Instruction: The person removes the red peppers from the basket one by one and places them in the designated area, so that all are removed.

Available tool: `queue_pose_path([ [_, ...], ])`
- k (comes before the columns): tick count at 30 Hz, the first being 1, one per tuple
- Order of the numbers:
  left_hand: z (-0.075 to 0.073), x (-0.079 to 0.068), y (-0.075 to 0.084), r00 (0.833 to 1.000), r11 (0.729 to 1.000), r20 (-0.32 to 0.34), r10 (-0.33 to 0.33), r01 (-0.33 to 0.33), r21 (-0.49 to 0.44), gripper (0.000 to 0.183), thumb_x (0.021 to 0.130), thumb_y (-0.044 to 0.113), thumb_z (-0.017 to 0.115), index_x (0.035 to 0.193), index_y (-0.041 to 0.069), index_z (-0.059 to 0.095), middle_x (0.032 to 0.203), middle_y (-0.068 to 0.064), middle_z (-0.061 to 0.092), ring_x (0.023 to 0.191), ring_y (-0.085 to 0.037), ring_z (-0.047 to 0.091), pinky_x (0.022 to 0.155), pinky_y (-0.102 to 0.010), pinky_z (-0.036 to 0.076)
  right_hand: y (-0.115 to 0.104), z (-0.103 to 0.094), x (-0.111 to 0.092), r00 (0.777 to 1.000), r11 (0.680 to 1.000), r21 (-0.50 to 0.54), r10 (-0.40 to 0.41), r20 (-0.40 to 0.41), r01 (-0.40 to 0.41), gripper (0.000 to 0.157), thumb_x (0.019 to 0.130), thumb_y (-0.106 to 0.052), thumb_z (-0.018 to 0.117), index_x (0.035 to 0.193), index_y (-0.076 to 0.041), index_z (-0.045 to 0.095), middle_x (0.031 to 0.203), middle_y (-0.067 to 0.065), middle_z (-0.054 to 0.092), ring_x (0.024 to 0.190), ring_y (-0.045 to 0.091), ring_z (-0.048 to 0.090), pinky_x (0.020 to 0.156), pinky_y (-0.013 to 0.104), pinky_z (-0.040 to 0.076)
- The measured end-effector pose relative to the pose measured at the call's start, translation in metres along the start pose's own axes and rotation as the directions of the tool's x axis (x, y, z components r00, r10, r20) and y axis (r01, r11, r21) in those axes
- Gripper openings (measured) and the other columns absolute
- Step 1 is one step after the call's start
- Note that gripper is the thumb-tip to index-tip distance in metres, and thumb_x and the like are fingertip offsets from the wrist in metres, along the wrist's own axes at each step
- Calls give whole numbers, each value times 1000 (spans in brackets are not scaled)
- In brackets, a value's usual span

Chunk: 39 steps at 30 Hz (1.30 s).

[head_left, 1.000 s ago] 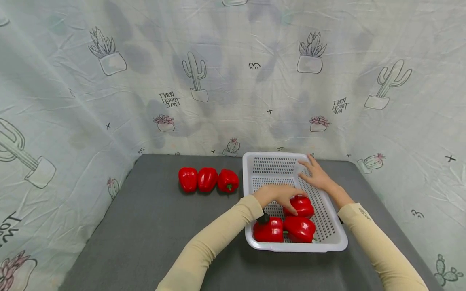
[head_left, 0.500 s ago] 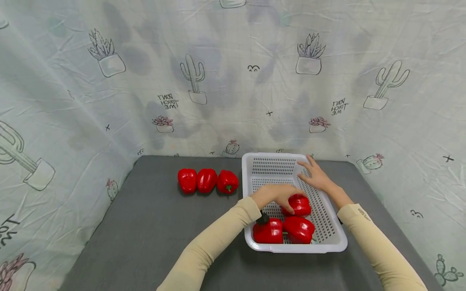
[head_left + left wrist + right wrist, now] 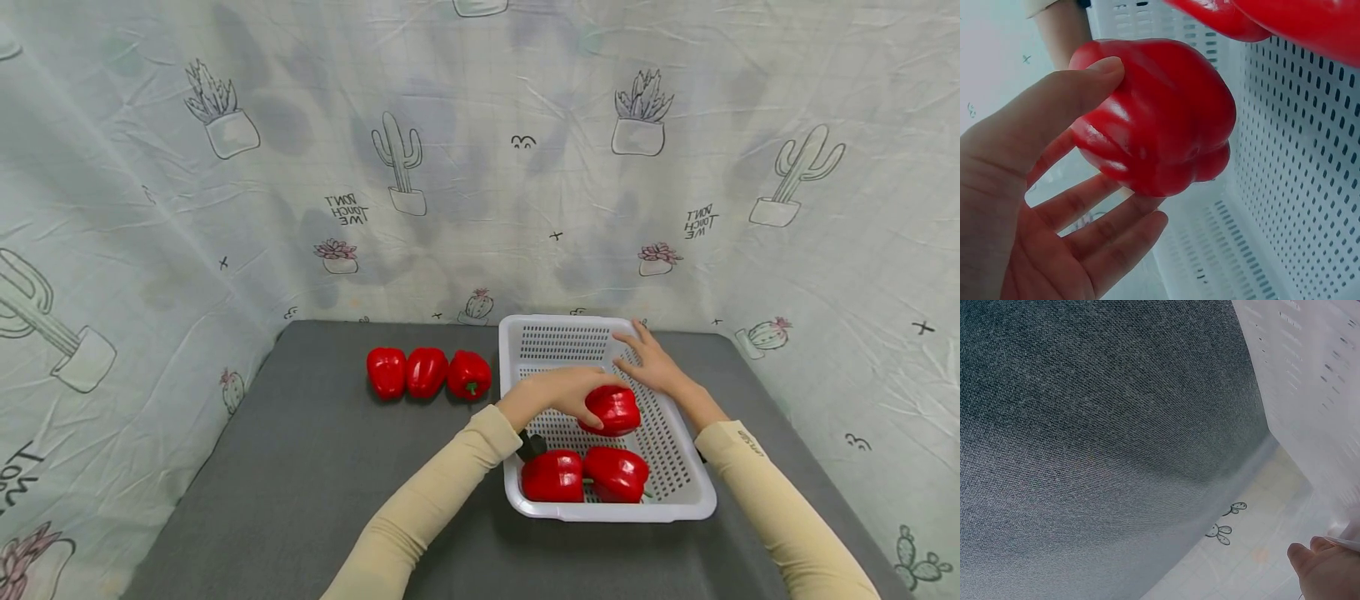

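- Pepper (image 3: 618, 410), red and shiny, is right of the middle in the head view, over the floor of the white basket (image 3: 615, 510); we cannot tell if it touches the bottom.
- We see the left hand (image 3: 566, 390) pinch it between thumb and fingers.
- We see the right hand (image 3: 652, 364) a bit higher and more to the right, its fingers spread at the basket's rim.
- We spot two other peppers (image 3: 552, 476) side by side inside, lower right.
- We count three peppers (image 3: 427, 372) in a row on the gray table (image 3: 300, 467), just left of the middle.
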State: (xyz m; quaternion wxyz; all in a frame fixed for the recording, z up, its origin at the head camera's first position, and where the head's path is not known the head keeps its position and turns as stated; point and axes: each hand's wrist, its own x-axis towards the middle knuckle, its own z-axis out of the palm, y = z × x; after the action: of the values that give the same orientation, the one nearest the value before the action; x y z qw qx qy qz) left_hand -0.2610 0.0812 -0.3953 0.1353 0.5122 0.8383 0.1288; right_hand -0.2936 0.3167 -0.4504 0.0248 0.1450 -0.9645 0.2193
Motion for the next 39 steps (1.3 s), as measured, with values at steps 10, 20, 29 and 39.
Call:
queue_pose_path([
  [10, -5, -18, -6, 995, 995, -90, 33, -40, -87, 72, 77, 29, 74, 139, 22, 40, 133, 1, 50, 117, -10, 47, 87, -17, 46, -2, -1, -1, 1000, 1000, 10, 8, 4, -8, 56, 92, -30, 55, 138, -1, 39, 150, 29, 3, 133, 54, 11, 98, 71, 20],
  [20, -11, -40, -13, 988, 977, -154, 7, -39, -208, 76, 76, 28, 76, 141, 25, 37, 137, 2, 45, 119, -11, 44, 87, -19, 48, -1, 1, 0, 1000, 1000, 13, 11, 2, -11, 56, 92, -29, 55, 138, -1, 38, 151, 28, 1, 133, 54, 11, 98, 71, 20],
  [29, -9, -57, -21, 977, 968, -213, 12, -64, -243, 76, 77, 28, 75, 142, 26, 36, 140, 4, 43, 122, -11, 42, 87, -20, 48, 1, 2, 0, 1000, 1000, -2, 5, -9, -5, 56, 92, -30, 55, 137, -2, 39, 151, 28, 1, 134, 53, 11, 99, 70, 20],
  [39, -7, -79, -31, 965, 957, -262, -8, -69, -283, 74, 77, 29, 75, 141, 25, 37, 141, 4, 42, 123, -12, 42, 88, -25, 49, 4, 3, 0, 1000, 1000, -1, -17, -9, 17, 56, 93, -31, 54, 138, -1, 38, 151, 28, 0, 133, 53, 11, 100, 70, 19],
])
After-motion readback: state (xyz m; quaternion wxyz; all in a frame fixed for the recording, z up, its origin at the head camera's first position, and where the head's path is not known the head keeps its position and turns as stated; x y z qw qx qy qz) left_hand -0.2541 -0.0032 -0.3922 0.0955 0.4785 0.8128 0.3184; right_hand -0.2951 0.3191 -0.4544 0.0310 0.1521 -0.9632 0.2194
